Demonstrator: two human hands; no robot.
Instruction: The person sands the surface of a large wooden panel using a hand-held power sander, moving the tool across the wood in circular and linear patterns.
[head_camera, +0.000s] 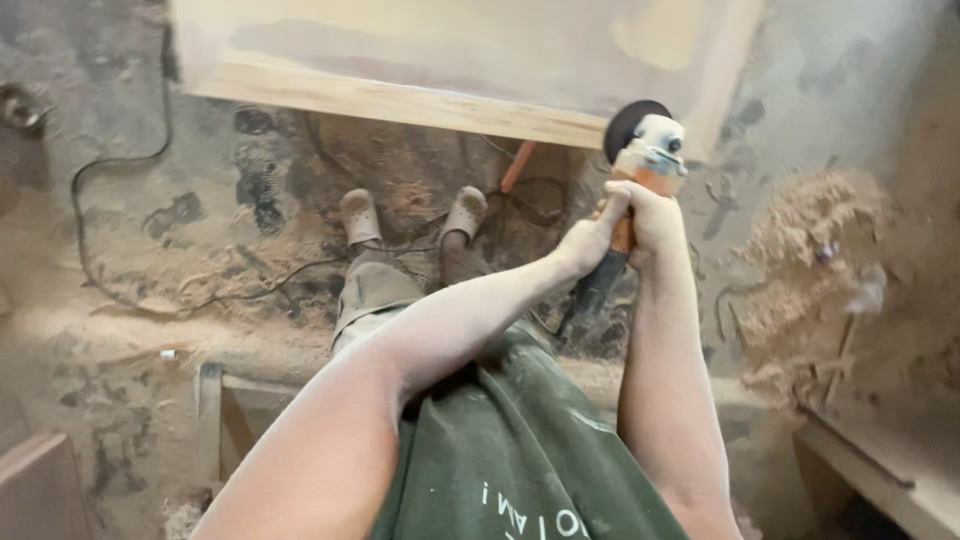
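Floor (120, 330): concrete, coated in sawdust; black cable (110, 165) loops across it at left.
Wooden panel (430, 60): large, pale, lies across top of view, its near edge facing the person.
Sawdust heap (810, 250): at right, beside a low wooden ledge (880, 470).
Green garment (510, 450): covers the torso, bottom centre; both dusty forearms extend forward over it. Two dusty shoes (362, 215) stand below the panel edge.
Angle grinder (645, 160): orange and grey body, dark disc at the head, held near the panel's right near edge; disc contact with the wood cannot be told.
Left hand (590, 240): fingers wrapped tight on the grinder's body from the left.
Right hand (655, 215): fingers closed round the same body, touching the left hand.
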